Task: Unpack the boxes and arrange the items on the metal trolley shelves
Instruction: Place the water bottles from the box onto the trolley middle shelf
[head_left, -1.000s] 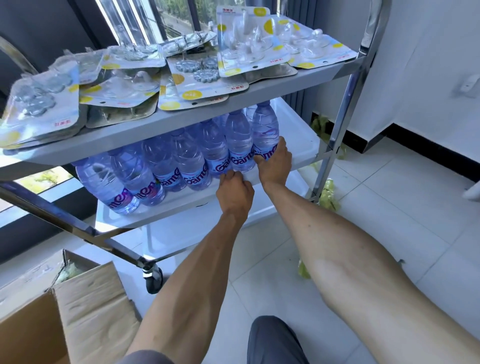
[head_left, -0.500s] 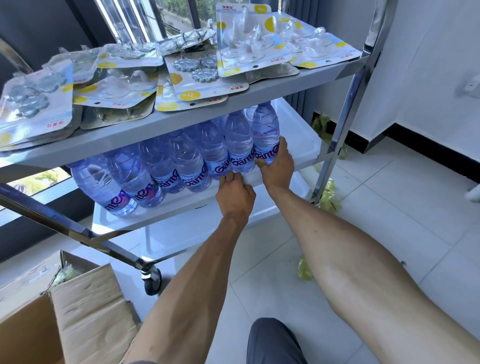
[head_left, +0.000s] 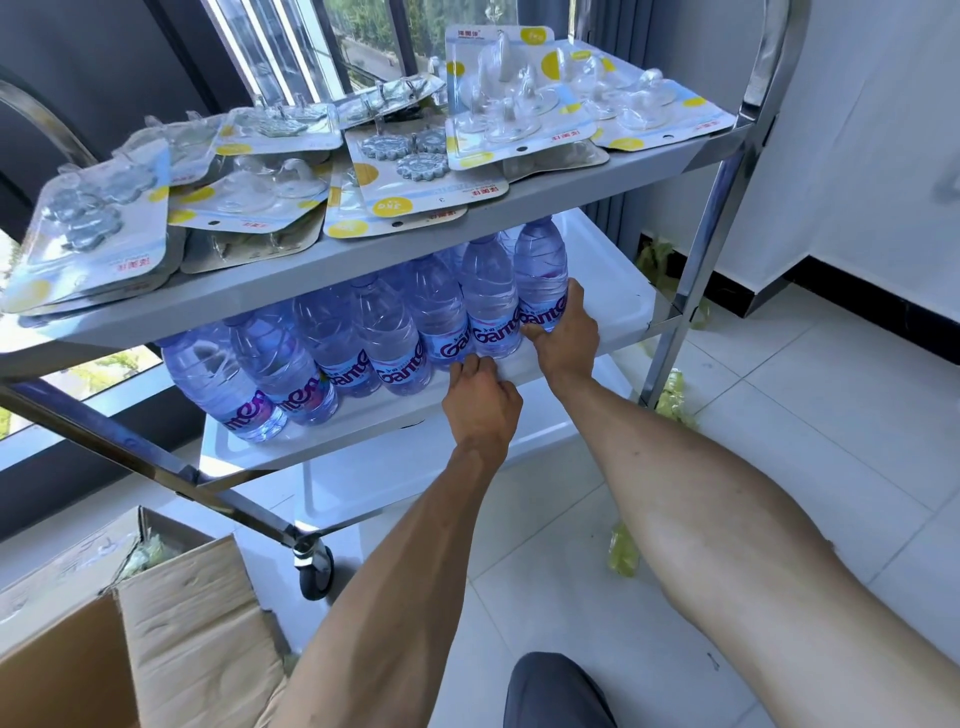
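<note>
Several clear water bottles with purple lettering stand in a row on the middle shelf (head_left: 618, 291) of the metal trolley. My right hand (head_left: 563, 338) grips the base of the rightmost bottle (head_left: 540, 270), thumb on its label. My left hand (head_left: 480, 402) rests on the shelf's front edge, fingertips touching the base of the neighbouring bottle (head_left: 488, 301). The top shelf (head_left: 623, 174) carries several blister packs of clear suction hooks (head_left: 514, 98).
An open cardboard box (head_left: 171, 634) stands at the lower left beside a trolley caster (head_left: 314, 571). Green plastic scraps (head_left: 623, 553) lie on the white tiled floor. A white wall with a black skirting is at the right. A window is behind the trolley.
My right hand has slid further round the rightmost bottle. The left hand stays at the shelf edge. The view has shifted slightly.
</note>
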